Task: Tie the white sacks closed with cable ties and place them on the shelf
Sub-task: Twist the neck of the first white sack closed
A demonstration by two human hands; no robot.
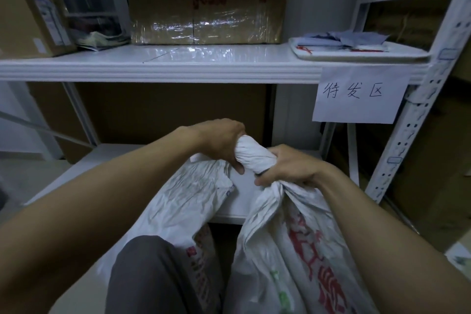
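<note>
A white woven sack (288,245) with red and green print stands at the lower right, its neck twisted into a thick bunch. My left hand (224,145) grips the top end of that bunch. My right hand (288,168) grips the neck just below it, and something small and dark shows under its fingers. A second white sack (183,206) lies to the left, leaning onto the lower shelf (242,201). The upper shelf (178,61) runs across the view above both hands. I cannot make out a cable tie for certain.
On the upper shelf stand a plastic-wrapped cardboard box (204,0), a smaller box (28,15) at the left and a white tray (356,48) with papers at the right. A handwritten paper label (356,94) hangs from the shelf edge. A perforated white upright (413,120) rises at right. My knee (147,275) is at the bottom.
</note>
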